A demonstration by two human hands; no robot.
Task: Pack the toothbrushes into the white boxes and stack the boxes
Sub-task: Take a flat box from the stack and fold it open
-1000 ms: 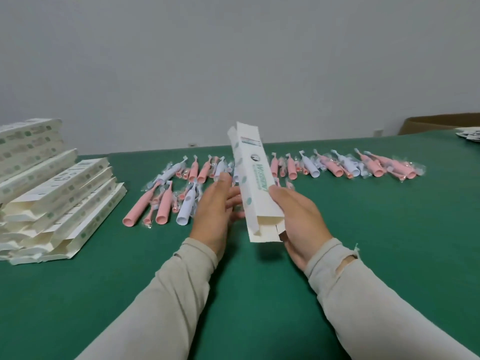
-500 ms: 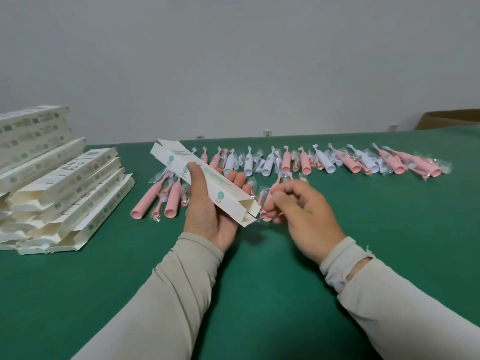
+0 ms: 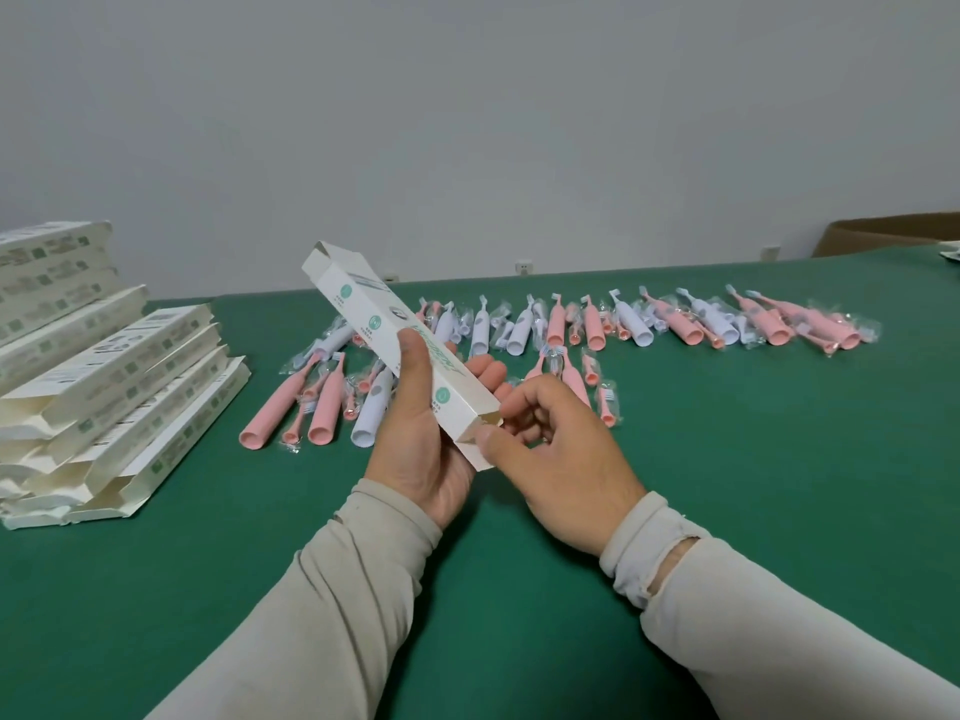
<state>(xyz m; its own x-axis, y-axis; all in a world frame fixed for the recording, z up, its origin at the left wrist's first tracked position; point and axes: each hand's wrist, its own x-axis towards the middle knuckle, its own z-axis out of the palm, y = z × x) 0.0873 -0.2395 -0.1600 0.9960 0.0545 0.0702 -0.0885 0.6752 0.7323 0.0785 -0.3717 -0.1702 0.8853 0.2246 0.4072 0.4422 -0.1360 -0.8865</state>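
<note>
Left hand (image 3: 421, 449) is gripping a long white cardboard box (image 3: 400, 350) above the green felt table (image 3: 727, 511), thumb on top, box tilting up to the far left. Right hand (image 3: 566, 459) is pinching the box's near-end flap. Wrapped pink and white toothbrushes (image 3: 597, 330) are lying beyond the box; stacked white boxes (image 3: 104, 376) are sitting left of it.

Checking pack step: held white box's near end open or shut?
Open: the long white cardboard box shows unfolded flaps and a dark gap beside the right hand.
</note>
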